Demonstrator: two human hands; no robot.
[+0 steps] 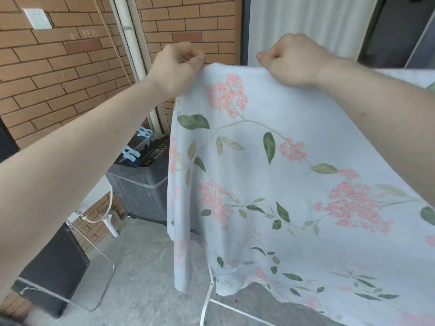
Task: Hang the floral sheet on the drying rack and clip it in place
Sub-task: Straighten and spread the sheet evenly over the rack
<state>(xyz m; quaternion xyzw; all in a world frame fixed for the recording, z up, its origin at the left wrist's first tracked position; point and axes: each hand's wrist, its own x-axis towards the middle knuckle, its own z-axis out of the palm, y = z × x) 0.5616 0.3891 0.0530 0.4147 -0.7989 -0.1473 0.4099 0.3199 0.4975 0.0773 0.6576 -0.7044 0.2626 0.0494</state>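
Left hand (175, 67): pinching floral sheet (282, 184) top edge
Right hand (292, 60): pinching same edge
Wall (58, 67): red brick
Floor (146, 267): grey, speckled
Washing machine (141, 184): blue clips (130, 154) on top

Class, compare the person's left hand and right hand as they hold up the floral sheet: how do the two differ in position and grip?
The left hand grips the sheet's top left corner, where the floral sheet falls straight down; the right hand grips further along the top edge, with cloth spreading out beyond it. The left hand sits slightly lower in the picture, before the brick wall; the right hand sits higher, before the pale curtain. Both are fists pinching the top edge, knuckles up.
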